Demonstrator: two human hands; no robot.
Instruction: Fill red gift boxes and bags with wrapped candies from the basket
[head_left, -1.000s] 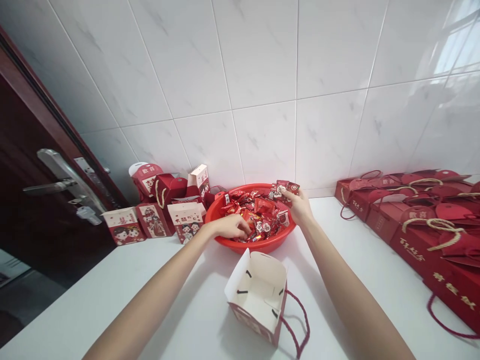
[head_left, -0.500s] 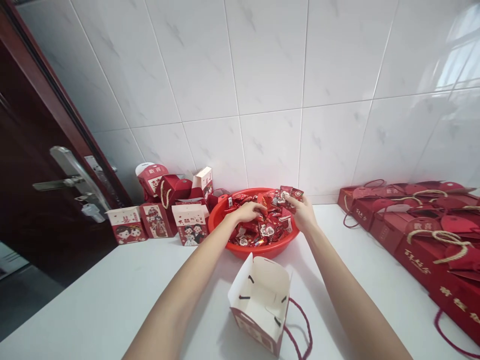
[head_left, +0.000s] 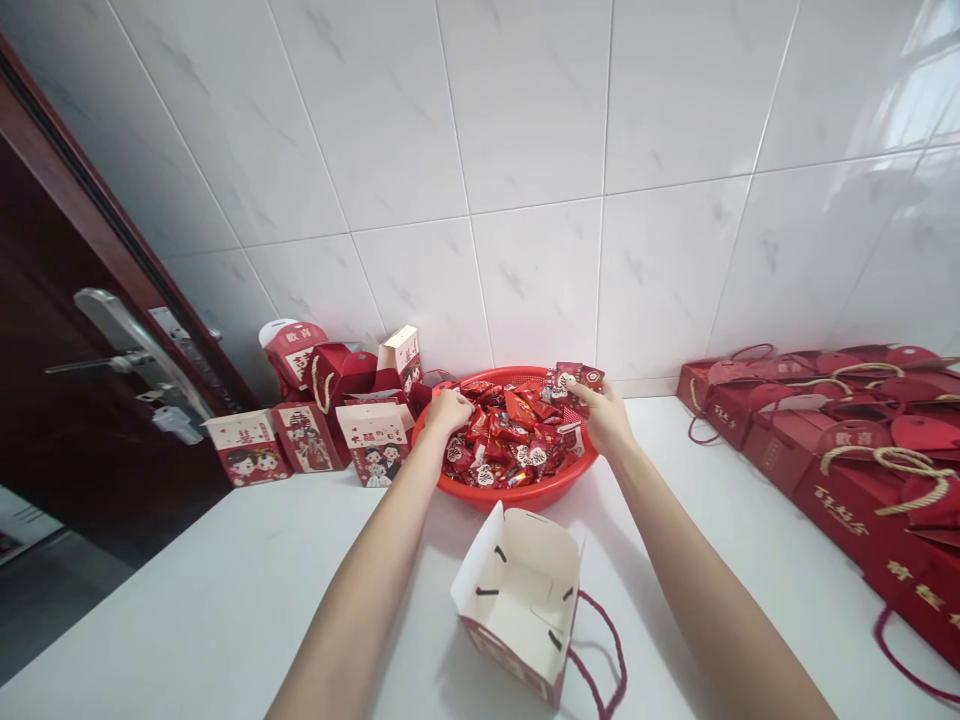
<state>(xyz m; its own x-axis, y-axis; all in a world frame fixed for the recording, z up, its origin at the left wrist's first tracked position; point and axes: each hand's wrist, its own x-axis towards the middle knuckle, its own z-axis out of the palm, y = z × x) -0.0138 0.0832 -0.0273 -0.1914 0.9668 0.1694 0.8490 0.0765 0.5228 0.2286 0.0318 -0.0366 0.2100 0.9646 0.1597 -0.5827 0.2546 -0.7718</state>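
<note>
A red plastic basket [head_left: 517, 497] with a perforated wall holds a heap of red-wrapped candies [head_left: 510, 430]. Over its right rim, my right hand [head_left: 609, 420] pinches several candy packets [head_left: 574, 382] between thumb and fingers. At the left side of the basket, my left hand [head_left: 450, 410] reaches in among the candies with its fingers curled; what is in them is hidden. Between my forearms an open gift box [head_left: 525, 590] stands on the table, its cream inside facing up, with a dark red cord handle [head_left: 615, 640] lying at its right.
Several small red and cream gift boxes [head_left: 311, 437] stand left of the basket against the tiled wall [head_left: 540, 280]. Rows of closed red boxes [head_left: 795, 450] with rope handles line the right side. A dark door [head_left: 45, 300] with a metal handle is beyond the white table's [head_left: 247, 590] left edge.
My left hand has moved left, from the middle of the candies to the basket's left side. My right hand still holds its packets at the right rim. The view has shifted slightly.
</note>
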